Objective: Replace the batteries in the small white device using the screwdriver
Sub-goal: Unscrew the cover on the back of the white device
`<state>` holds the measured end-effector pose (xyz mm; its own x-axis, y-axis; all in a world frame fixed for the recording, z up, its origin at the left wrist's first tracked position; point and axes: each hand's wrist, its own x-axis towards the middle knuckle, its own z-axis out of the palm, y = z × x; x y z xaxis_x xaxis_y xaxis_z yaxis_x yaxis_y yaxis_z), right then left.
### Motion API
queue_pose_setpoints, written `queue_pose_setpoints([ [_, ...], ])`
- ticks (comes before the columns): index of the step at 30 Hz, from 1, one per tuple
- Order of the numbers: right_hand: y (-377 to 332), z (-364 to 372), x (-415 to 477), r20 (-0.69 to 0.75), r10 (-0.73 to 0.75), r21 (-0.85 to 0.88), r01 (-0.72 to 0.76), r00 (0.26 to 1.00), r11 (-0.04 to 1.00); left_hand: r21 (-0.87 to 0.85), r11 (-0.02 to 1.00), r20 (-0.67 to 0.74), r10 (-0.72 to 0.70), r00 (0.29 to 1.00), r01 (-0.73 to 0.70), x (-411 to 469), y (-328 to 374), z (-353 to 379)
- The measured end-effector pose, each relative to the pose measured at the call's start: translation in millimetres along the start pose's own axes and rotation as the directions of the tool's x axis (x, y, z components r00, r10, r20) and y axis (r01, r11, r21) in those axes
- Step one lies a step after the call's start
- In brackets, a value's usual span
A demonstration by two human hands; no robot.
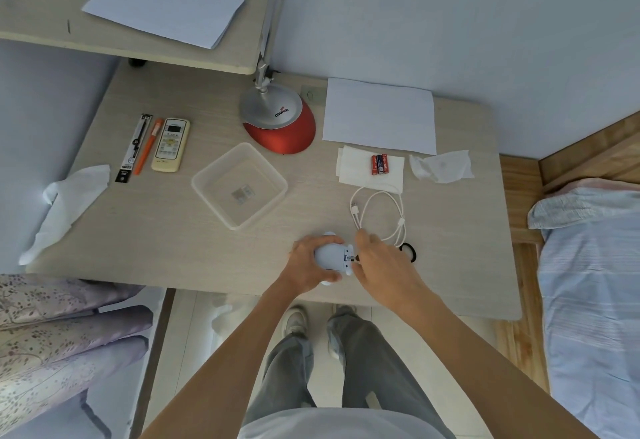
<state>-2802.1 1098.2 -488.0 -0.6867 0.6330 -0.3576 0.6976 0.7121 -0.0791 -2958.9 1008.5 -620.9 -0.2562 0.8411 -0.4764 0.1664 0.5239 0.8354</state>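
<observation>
The left hand (308, 265) wraps its fingers round the small white device (330, 255), pinning it near the front edge of the counter (173, 230). The right hand (384, 265) pinches the screwdriver (355, 259), whose dark tip meets the device's end. The likely trouble is the tip riding out of the screw and chewing its head if it tilts. A freed screw could also roll off the close edge, since the clear tray (207, 192) sits well apart. Three batteries (380, 164) wait on a tissue (367, 179) behind.
</observation>
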Motion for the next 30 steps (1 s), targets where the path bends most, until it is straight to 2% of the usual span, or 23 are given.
queue_pose_setpoints([
  [4, -4.0, -0.7, -1.3, 0.062, -0.005, -0.024, 0.006, 0.998, 1.000, -0.007, 1.000, 0.003, 0.008, 1.000, -0.008, -0.1, 0.5, -0.2],
  [9, -4.3, 4.9, 6.1, 0.011, 0.051, -0.007, -0.051, 0.999, 0.999, -0.016, 1.000, 0.001, 0.013, 1.000, -0.013, 1.0, -1.1, 0.4],
  [11, -1.1, 6.5, 6.8, 0.036, 0.072, -0.025, -0.071, 0.997, 0.997, -0.021, 1.000, 0.002, 0.017, 1.000, -0.017, 1.4, -1.9, 0.7],
  [13, 1.6, 4.4, 5.4, 0.020, 0.096, 0.037, -0.096, 0.995, 0.995, -0.026, 0.999, 0.002, 0.019, 1.000, -0.019, 1.8, -2.1, 0.7],
  [16, -0.3, 1.6, -0.2, 0.016, 0.054, 0.127, -0.056, 0.998, 0.990, -0.017, 0.999, 0.003, 0.031, 1.000, -0.030, 1.8, -2.2, 0.5],
  [19, -2.5, 4.5, -2.6, 0.034, 0.023, 0.108, -0.027, 0.999, 0.994, -0.021, 0.999, 0.006, 0.032, 0.999, -0.032, 1.9, -2.5, 0.4],
  [24, -2.2, 5.0, 2.6, 0.004, 0.098, 0.096, -0.098, 0.995, 0.991, -0.022, 0.999, 0.006, 0.032, 0.999, -0.032, 0.4, -1.7, -0.5],
  [28, -1.3, 2.2, 3.1, -0.013, 0.130, 0.008, -0.130, 0.991, 0.991, -0.028, 0.999, 0.008, 0.034, 0.999, -0.034, -0.5, -0.7, -1.4],
  [30, -2.9, 0.3, 0.8, -0.009, 0.121, 0.047, -0.120, 0.993, 0.992, -0.030, 0.999, 0.005, 0.037, 0.999, -0.037, -0.1, -0.9, -1.6],
])
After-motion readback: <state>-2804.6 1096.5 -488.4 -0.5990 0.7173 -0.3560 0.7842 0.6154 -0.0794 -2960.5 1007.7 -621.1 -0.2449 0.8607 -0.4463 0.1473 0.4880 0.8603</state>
